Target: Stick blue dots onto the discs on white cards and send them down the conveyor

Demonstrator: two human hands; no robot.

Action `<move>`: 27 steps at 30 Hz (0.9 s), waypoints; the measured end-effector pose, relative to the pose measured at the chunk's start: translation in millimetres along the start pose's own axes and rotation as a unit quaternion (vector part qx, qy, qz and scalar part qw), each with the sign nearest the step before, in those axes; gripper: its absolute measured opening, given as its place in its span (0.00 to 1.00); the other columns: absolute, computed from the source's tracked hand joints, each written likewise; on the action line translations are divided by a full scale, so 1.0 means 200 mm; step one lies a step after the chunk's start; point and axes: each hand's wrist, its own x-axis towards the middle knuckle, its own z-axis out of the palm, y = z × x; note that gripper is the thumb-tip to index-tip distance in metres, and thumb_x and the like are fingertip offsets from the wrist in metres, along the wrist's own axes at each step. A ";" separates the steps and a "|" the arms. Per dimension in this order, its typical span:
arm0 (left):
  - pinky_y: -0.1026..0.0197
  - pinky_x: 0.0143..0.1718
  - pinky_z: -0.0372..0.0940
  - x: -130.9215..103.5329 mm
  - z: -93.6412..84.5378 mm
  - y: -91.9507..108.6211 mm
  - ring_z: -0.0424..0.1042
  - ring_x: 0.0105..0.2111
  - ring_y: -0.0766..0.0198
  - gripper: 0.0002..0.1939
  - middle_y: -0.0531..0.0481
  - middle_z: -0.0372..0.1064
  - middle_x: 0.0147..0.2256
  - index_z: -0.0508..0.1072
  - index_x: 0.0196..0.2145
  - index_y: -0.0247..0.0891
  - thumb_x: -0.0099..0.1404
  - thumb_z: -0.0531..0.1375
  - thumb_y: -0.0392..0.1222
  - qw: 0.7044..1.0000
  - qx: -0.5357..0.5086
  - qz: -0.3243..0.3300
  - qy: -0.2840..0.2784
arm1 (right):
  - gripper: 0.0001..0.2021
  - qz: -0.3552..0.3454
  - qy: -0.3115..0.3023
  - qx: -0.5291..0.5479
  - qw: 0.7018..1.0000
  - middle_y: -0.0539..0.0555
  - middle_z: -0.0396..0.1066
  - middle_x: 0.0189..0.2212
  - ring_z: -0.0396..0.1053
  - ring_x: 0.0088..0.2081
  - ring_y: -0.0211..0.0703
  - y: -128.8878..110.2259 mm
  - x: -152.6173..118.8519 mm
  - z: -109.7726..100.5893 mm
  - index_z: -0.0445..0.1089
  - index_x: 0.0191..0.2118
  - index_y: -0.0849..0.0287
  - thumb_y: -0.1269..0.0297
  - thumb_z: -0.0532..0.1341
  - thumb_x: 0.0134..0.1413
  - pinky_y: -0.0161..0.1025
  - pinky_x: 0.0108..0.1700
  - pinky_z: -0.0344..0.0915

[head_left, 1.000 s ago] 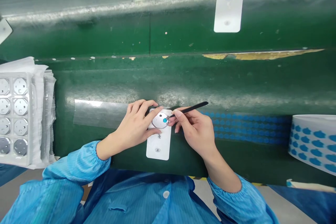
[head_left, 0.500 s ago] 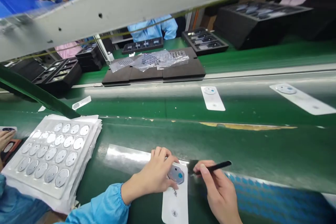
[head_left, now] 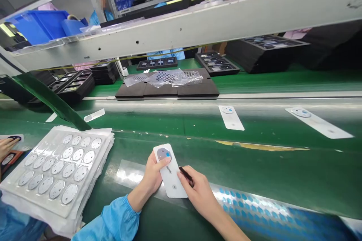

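Observation:
My left hand (head_left: 154, 169) grips a white phone back cover (head_left: 175, 186) by its left edge, thumb lying on the front. Near the cover's upper end is a grey round camera plate (head_left: 162, 153) with a blue dot sticker (head_left: 167, 154) on it. The cover is tilted above the green bench. My right hand (head_left: 198, 186) is closed on a slim black tool (head_left: 186, 173), perhaps tweezers, and its fingertips are at the cover's right edge. Right of that hand lies a clear sheet of blue dot stickers (head_left: 243, 205).
A stack of trays with round plates (head_left: 58, 167) stands at left beside another person's hand (head_left: 7, 147). White covers (head_left: 232, 120) lie on the green belt (head_left: 198, 120) ahead. Beyond are black boards (head_left: 166, 90) with plastic bags. A white beam (head_left: 198, 22) crosses above.
The left hand has lifted the cover off the bench, up and leftward, and now grips its edge. My right hand has moved left from the sticker sheet to the cover. The view has tilted up.

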 end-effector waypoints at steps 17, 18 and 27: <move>0.60 0.34 0.73 0.01 -0.03 -0.06 0.77 0.32 0.59 0.26 0.43 0.78 0.38 0.74 0.41 0.34 0.52 0.77 0.50 0.999 0.007 -0.024 0.025 | 0.20 0.003 0.046 0.013 0.999 0.50 0.66 0.25 0.64 0.26 0.43 0.06 -0.04 0.09 0.68 0.31 0.55 0.51 0.54 0.73 0.38 0.28 0.62; 0.59 0.34 0.73 0.02 -0.03 -0.06 0.78 0.32 0.57 0.26 0.41 0.78 0.38 0.74 0.42 0.34 0.52 0.76 0.50 0.999 0.008 -0.028 0.022 | 0.20 0.006 0.042 0.015 0.999 0.50 0.67 0.26 0.65 0.26 0.43 0.06 -0.04 0.09 0.68 0.31 0.55 0.50 0.54 0.72 0.38 0.28 0.62; 0.67 0.23 0.64 0.23 0.12 0.09 0.72 0.21 0.66 0.12 0.54 0.75 0.27 0.75 0.37 0.37 0.56 0.71 0.39 0.928 0.250 -0.123 -0.248 | 0.16 0.103 0.064 -0.025 0.992 0.61 0.73 0.27 0.71 0.27 0.56 0.21 -0.11 -0.02 0.71 0.36 0.43 0.37 0.63 0.59 0.50 0.27 0.60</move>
